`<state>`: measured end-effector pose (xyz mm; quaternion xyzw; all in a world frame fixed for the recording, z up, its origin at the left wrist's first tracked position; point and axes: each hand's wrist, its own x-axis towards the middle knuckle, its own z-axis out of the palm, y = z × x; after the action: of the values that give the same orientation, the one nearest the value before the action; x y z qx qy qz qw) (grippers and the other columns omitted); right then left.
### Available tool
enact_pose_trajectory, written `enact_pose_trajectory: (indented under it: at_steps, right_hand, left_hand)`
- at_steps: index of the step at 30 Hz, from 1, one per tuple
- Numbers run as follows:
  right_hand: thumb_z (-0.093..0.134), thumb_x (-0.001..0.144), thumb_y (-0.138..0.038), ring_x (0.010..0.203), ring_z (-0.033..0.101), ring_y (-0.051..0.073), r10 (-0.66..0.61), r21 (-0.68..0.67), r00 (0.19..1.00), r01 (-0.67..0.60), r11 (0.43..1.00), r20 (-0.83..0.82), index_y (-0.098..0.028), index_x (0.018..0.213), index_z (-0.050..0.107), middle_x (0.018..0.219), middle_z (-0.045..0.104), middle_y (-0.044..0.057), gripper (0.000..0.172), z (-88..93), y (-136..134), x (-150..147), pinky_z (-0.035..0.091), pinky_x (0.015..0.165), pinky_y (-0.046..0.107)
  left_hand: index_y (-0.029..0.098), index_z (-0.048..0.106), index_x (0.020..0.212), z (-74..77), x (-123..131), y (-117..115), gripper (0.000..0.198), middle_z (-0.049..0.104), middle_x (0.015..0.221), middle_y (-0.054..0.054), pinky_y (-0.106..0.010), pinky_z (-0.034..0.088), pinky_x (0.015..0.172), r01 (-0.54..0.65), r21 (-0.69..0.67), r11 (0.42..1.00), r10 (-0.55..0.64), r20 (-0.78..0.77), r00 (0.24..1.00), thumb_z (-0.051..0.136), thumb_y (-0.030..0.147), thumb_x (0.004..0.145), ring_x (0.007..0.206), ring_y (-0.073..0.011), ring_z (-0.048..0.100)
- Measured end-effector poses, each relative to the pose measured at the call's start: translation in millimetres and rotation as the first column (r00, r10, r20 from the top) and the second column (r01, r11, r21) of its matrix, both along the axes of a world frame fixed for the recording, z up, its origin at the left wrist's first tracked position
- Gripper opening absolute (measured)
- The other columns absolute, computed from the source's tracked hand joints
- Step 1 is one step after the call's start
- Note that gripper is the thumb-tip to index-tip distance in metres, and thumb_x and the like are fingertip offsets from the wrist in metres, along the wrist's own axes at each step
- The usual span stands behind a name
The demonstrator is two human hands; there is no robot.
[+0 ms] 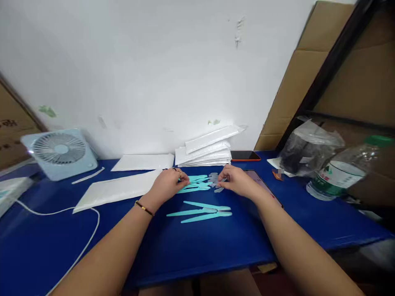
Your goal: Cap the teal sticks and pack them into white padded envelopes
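We have our left hand (171,181) at the pile of flat, bright teal sticks (197,189), and our right hand (237,181) at the small, clear plastic bits (213,177) just beside it. All of them are on the blue-covered desk (216,250), past three long, thin teal sticks (191,212) that lie closer to us. Our left grip looks pinched, but we cannot tell if it has a stick, or if our right grip has a bit. We should pinch softly, lift one piece at a time, and keep the bits from scattering.
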<state>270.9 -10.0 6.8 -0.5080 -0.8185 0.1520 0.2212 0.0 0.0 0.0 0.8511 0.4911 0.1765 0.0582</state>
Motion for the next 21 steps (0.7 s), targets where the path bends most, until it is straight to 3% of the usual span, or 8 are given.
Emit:
enact_pose_trajectory:
  at_steps: [4,6,10,12,15,18,21]
  right_hand:
    - [0.063,0.07,-0.038,0.073,0.053,0.015,0.113,-0.164,0.993,-0.106,0.981,0.034,-0.017,0.078,0.066,0.086,0.058,0.004,0.022,1.7,-3.4,11.6,0.039,0.061,0.023]
    - [0.067,0.065,-0.041,0.07,0.053,0.015,0.232,-0.313,0.97,-0.201,0.928,0.066,-0.018,0.077,0.068,0.084,0.059,0.003,0.026,3.0,-5.8,13.6,0.039,0.057,0.022]
    - [0.069,0.062,-0.043,0.063,0.052,0.012,0.359,-0.456,0.929,-0.283,0.844,0.088,-0.017,0.073,0.069,0.078,0.059,0.002,0.027,3.9,-9.5,11.2,0.036,0.052,0.022]
    - [0.068,0.064,-0.042,0.064,0.051,0.012,0.373,-0.439,0.924,-0.301,0.846,0.085,-0.017,0.072,0.069,0.078,0.058,0.002,0.026,3.2,-9.8,10.1,0.036,0.053,0.022]
    - [0.065,0.068,-0.038,0.065,0.05,0.012,0.333,-0.341,0.939,-0.288,0.895,0.083,-0.017,0.072,0.066,0.081,0.056,0.002,0.022,1.4,-7.3,11.5,0.037,0.055,0.022]
    - [0.062,0.072,-0.033,0.068,0.051,0.013,0.178,-0.161,0.982,-0.165,0.973,0.067,-0.017,0.073,0.064,0.084,0.056,0.003,0.016,-0.4,-1.4,15.4,0.037,0.058,0.022]
    - [0.063,0.071,-0.035,0.071,0.052,0.014,0.013,-0.01,0.999,-0.013,1.0,0.039,-0.018,0.075,0.063,0.085,0.056,0.003,0.017,-1.6,3.7,17.9,0.037,0.06,0.023]
  left_hand:
    - [0.024,0.063,0.092,4.0,11.5,-10.4,0.029,0.062,0.09,-0.001,-0.025,0.04,0.068,0.197,-0.11,0.974,-0.201,-0.024,0.979,0.055,0.047,0.076,0.082,-0.0163,0.056]
    - [0.025,0.064,0.09,4.9,15.6,-15.6,0.027,0.062,0.088,0.0,-0.023,0.039,0.064,0.293,-0.182,0.939,-0.306,-0.048,0.951,0.057,0.047,0.075,0.08,-0.015,0.056]
    - [0.024,0.064,0.081,2.9,20.4,-20.6,0.02,0.062,0.079,0.002,-0.023,0.035,0.057,0.263,-0.237,0.935,-0.291,-0.093,0.952,0.056,0.041,0.077,0.07,-0.0129,0.054]
    - [0.023,0.064,0.078,1.3,21.1,-19.1,0.02,0.062,0.077,0.001,-0.023,0.033,0.055,0.23,-0.246,0.942,-0.262,-0.106,0.959,0.055,0.041,0.078,0.068,-0.0128,0.054]
    - [0.022,0.064,0.078,0.8,17.8,-12.6,0.02,0.062,0.075,0.001,-0.023,0.033,0.056,0.188,-0.226,0.956,-0.22,-0.123,0.968,0.054,0.041,0.077,0.069,-0.0136,0.054]
    - [0.022,0.064,0.076,3.5,8.2,-4.3,0.02,0.062,0.076,0.0,-0.024,0.034,0.057,0.088,-0.169,0.982,-0.111,-0.131,0.985,0.053,0.039,0.078,0.068,-0.0141,0.054]
    - [0.022,0.063,0.08,8.4,-0.7,-0.8,0.021,0.062,0.08,0.0,-0.025,0.035,0.059,-0.013,-0.135,0.991,0.0,-0.097,0.995,0.053,0.04,0.076,0.069,-0.0145,0.055]
